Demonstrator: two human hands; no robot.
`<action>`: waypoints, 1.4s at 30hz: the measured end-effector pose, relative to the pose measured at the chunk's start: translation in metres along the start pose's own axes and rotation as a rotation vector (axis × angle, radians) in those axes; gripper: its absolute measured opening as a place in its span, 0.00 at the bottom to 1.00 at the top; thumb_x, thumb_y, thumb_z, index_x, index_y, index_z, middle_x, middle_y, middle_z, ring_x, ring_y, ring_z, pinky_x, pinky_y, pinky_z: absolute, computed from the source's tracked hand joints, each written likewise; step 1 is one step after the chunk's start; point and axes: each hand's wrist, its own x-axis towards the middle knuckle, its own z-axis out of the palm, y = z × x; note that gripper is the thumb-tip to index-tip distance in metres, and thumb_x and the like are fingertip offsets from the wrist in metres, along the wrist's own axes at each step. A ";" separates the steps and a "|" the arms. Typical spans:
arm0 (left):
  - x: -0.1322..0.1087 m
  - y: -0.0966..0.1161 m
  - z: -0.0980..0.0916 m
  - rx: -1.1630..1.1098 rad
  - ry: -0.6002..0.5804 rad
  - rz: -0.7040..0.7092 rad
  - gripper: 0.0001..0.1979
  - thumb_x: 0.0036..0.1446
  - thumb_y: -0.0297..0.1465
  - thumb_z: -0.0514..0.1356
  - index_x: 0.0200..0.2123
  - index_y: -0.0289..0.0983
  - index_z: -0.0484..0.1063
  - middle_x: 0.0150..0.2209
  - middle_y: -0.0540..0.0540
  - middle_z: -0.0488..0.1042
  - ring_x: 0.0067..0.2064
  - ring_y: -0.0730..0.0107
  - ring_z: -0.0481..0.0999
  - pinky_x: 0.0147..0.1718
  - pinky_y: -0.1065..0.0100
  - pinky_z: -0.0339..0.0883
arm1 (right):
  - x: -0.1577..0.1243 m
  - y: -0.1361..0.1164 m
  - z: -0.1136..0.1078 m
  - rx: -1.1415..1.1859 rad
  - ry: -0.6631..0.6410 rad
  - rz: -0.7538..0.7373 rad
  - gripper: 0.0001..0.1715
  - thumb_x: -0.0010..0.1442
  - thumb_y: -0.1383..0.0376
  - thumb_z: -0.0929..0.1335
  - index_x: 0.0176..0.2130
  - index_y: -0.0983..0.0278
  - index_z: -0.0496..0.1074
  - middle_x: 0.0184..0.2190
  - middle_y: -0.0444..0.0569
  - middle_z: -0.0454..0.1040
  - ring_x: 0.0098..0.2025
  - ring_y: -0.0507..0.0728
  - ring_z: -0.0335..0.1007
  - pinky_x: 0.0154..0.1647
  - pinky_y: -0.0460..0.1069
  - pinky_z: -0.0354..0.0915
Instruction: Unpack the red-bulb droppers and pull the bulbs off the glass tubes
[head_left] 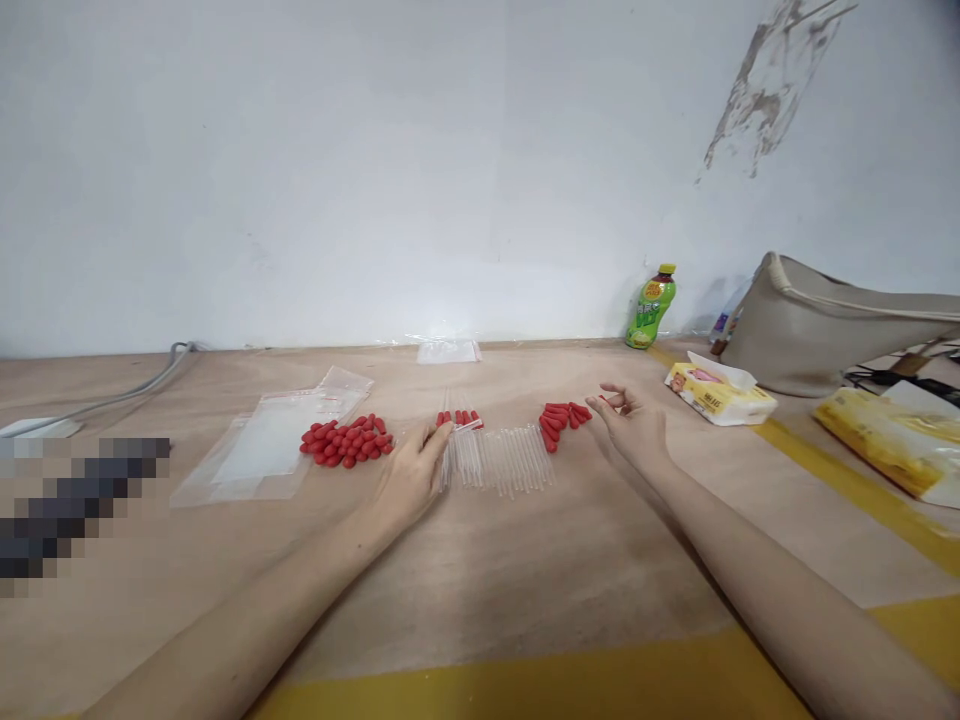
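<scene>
My left hand (pixel 411 465) is closed, with a clear thin tube (pixel 468 426) sticking out to the right from its fingertips. Below and beside it lies a row of clear glass dropper tubes (pixel 517 460). Several tubes with red rubber bulbs (pixel 466 416) on their ends lie just behind. My right hand (pixel 630 428) is raised at the right, thumb and fingers pinched on a red rubber bulb (pixel 604 400), of which only a speck shows. Close by is a small pile of loose red bulbs (pixel 553 422). A larger heap of rounded red bulbs (pixel 345 441) sits left of my left hand.
Clear zip bags (pixel 259 445) lie at the left, and another bag (pixel 448 351) is by the wall. A green bottle (pixel 651 310), tissue packs (pixel 720 392) and a beige bag (pixel 810 330) stand at the right. A grey cable (pixel 142 390) runs along the left.
</scene>
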 end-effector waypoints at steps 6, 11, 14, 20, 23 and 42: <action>0.013 0.006 -0.001 -0.044 0.008 0.085 0.12 0.57 0.22 0.47 0.42 0.34 0.66 0.35 0.43 0.69 0.36 0.67 0.70 0.34 0.68 0.67 | 0.009 0.028 0.010 0.049 -0.029 0.197 0.27 0.46 0.48 0.67 0.33 0.69 0.71 0.23 0.50 0.72 0.23 0.53 0.65 0.25 0.47 0.60; 0.021 0.018 0.011 0.001 -0.085 0.242 0.10 0.55 0.19 0.47 0.30 0.33 0.66 0.31 0.44 0.69 0.34 0.68 0.68 0.34 0.68 0.67 | 0.008 0.034 0.016 0.029 -0.100 0.164 0.24 0.47 0.54 0.65 0.37 0.69 0.74 0.22 0.50 0.72 0.22 0.52 0.64 0.23 0.47 0.60; 0.022 0.026 0.021 0.096 -0.150 0.306 0.12 0.51 0.16 0.47 0.26 0.33 0.66 0.30 0.43 0.68 0.33 0.67 0.67 0.33 0.67 0.67 | 0.006 0.030 0.017 0.014 -0.115 0.129 0.24 0.47 0.56 0.64 0.37 0.70 0.73 0.24 0.52 0.73 0.23 0.52 0.64 0.24 0.47 0.60; 0.020 0.041 0.025 0.144 -0.276 0.265 0.07 0.48 0.19 0.52 0.23 0.32 0.66 0.28 0.41 0.66 0.33 0.62 0.67 0.31 0.65 0.68 | 0.001 0.020 0.014 -0.102 -0.103 0.046 0.19 0.45 0.54 0.67 0.32 0.66 0.72 0.28 0.50 0.74 0.24 0.53 0.63 0.27 0.48 0.59; 0.020 0.047 0.023 0.110 -0.293 0.227 0.06 0.50 0.23 0.52 0.24 0.32 0.67 0.29 0.41 0.66 0.34 0.62 0.67 0.33 0.64 0.68 | -0.001 0.018 0.013 -0.229 -0.125 -0.037 0.15 0.47 0.54 0.66 0.28 0.63 0.73 0.26 0.48 0.74 0.29 0.56 0.65 0.30 0.49 0.59; -0.007 0.020 -0.009 -0.158 -0.146 0.203 0.09 0.55 0.32 0.55 0.38 0.37 0.70 0.36 0.44 0.70 0.36 0.66 0.66 0.35 0.64 0.60 | -0.006 -0.003 0.014 -0.219 0.035 -0.140 0.18 0.55 0.56 0.61 0.34 0.65 0.73 0.31 0.51 0.70 0.34 0.56 0.63 0.38 0.51 0.56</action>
